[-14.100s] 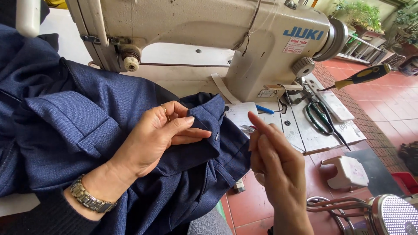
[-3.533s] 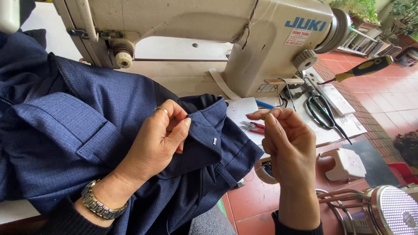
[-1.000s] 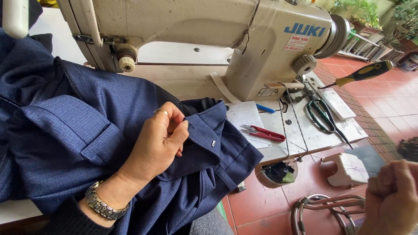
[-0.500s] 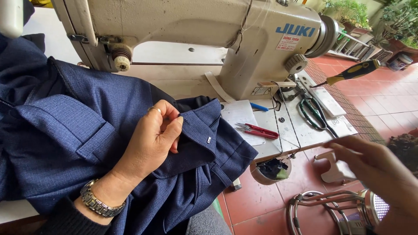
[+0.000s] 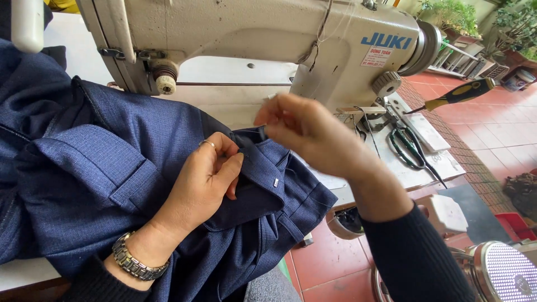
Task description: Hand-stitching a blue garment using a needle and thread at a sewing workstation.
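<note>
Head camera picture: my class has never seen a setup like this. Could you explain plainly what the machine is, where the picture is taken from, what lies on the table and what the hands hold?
The picture comes from a camera worn on a person's head, looking down at their own two hands. The cream machine is a sewing machine standing on a white table. A dark blue garment is spread in front of it. The left hand, with a ring and a metal wristwatch, pinches a folded edge of the garment. The right hand is raised above the cloth with fingertips pinched together; whether it holds a needle or thread is too small to tell. Scissors and a yellow-and-black screwdriver lie on the table to the right.
</note>
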